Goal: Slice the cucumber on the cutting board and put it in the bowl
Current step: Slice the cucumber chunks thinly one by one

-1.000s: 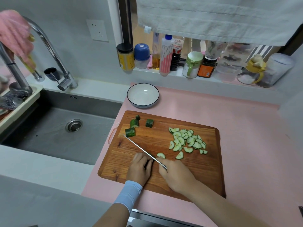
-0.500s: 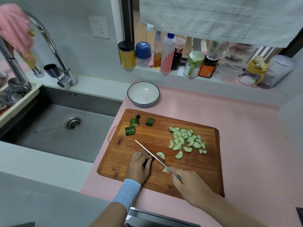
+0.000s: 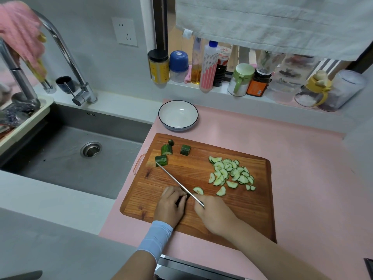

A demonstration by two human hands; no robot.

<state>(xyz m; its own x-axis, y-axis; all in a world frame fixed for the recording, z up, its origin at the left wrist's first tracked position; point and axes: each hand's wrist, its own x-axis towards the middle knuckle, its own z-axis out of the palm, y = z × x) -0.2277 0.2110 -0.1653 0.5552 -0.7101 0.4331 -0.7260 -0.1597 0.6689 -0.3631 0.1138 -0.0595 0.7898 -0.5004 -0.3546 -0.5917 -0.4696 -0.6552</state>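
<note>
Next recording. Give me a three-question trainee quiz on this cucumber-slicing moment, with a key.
1. True or false: the bowl already has cucumber in it.
2. Which hand grips the knife?
3. The pile of slices lies: A) in the sink; B) on the cutting board, to the right of the blade; C) on the window ledge.
Key: 1 false; 2 the right hand; 3 B.
</note>
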